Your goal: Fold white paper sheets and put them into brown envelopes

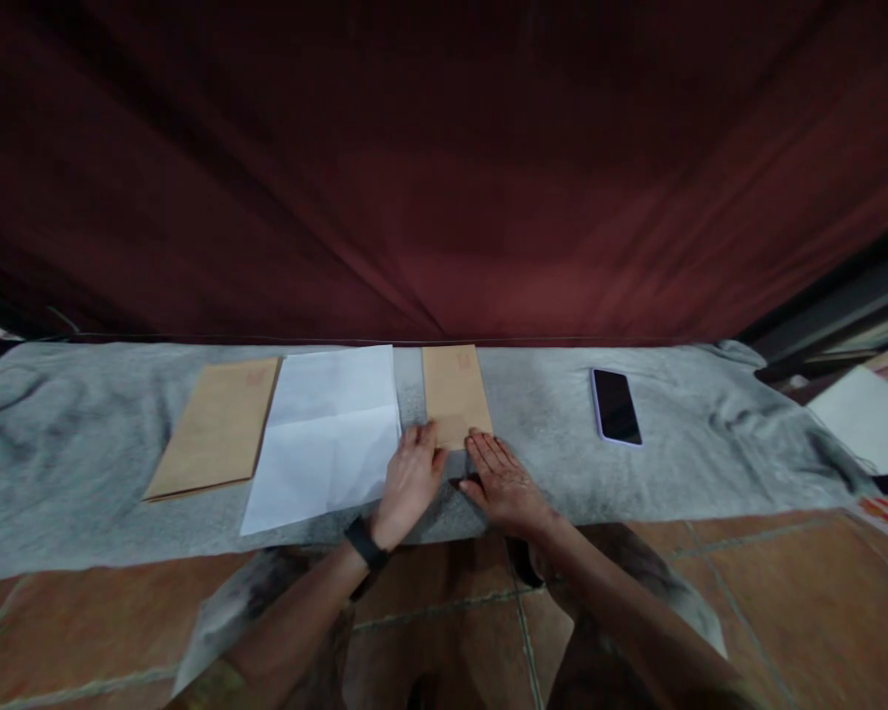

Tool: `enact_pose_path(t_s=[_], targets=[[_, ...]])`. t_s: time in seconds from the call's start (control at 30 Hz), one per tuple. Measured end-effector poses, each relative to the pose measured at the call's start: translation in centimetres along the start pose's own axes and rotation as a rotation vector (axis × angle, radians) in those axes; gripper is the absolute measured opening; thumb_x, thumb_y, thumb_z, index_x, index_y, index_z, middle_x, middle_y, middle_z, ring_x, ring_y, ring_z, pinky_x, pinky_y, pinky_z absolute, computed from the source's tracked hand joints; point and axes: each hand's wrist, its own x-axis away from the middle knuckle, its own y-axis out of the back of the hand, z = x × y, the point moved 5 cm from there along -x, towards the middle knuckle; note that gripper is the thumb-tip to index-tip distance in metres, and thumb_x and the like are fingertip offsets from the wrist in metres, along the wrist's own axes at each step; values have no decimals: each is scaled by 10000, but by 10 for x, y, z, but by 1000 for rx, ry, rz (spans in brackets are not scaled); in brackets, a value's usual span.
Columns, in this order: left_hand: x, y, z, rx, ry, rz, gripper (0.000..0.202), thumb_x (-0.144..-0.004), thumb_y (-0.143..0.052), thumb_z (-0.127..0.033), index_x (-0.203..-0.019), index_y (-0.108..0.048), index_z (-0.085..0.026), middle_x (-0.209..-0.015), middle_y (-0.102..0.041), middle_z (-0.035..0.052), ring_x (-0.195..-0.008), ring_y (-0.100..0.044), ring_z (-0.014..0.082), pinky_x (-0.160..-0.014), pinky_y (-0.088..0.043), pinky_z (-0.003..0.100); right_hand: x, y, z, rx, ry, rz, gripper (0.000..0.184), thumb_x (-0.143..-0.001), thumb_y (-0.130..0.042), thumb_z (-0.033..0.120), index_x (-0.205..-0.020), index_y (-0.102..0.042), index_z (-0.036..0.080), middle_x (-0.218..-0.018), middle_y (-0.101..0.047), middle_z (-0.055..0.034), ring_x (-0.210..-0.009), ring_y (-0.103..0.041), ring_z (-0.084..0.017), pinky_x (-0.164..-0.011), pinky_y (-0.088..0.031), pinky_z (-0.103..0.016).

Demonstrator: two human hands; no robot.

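A small brown paper envelope (455, 390) with a faint reddish print near its top right lies upright in front of me on a grey cloth. At its lower left corner, my left hand (412, 478) has bent fingers on the edge, with the thumb at the bottom edge; it grips the corner. My right hand (504, 483) rests on the lower right corner, its fingers stretched out and lying flat, thumb apart. Left of the envelope are white paper sheets (330, 434) with a crosswise fold line. My left hand is close to their right edge.
A stack of larger brown envelopes (218, 424) lies at the left. To the right is a phone (617, 406) with a dark screen and a purple case. The grey cloth (548, 394) ends at a dark red curtain (444, 197). White paper (865, 419) and other items sit at far right.
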Motion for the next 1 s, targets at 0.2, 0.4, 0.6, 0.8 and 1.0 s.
enact_pose_path(t_s=[0.2,0.4,0.6,0.8,1.0], targets=[[-15,-1,14,329,249,16,598,-857,-650,-186,-1420,-453,-150,-1013,-712,91,-906,-685,226,-774,-492,305,-1,1,1,-11,-25,-36,649,-1001,-484,423,-1537,-380,72,-1604,-360,-171,-1509,-309,-273,-1236,-297,-464],[-23,-11,15,936,337,-3,479,-728,-685,-146,-1196,-581,-148,-724,-680,-8,-664,-630,168,-617,-446,260,-9,9,5,29,-28,-116,516,-999,-487,327,-1437,-524,57,-1509,-511,-175,-1411,-460,-285,-1210,-332,-458],[-20,-7,-10,1313,231,33,443,-705,-647,-151,-1141,-566,-171,-890,-727,34,-741,-659,164,-628,-486,251,-24,20,12,130,-136,-123,488,-983,-506,254,-1446,-523,101,-1483,-539,-178,-1226,-606,-293,-1046,-490,-429],[-16,6,-23,1322,114,103,610,-824,-693,-376,-1361,-489,-169,-772,-650,-13,-631,-583,135,-577,-446,243,-33,44,4,52,-288,-128,481,-957,-460,113,-1431,-536,135,-1377,-629,-183,-1025,-695,-252,-812,-559,-329],[-10,-4,-10,1405,315,72,548,-839,-699,-508,-1263,-588,-180,-963,-689,72,-852,-668,187,-686,-521,276,-25,57,-45,-920,-655,-450,281,-941,-524,379,-855,-705,183,-798,-745,-84,-719,-704,-206,-708,-565,-307]])
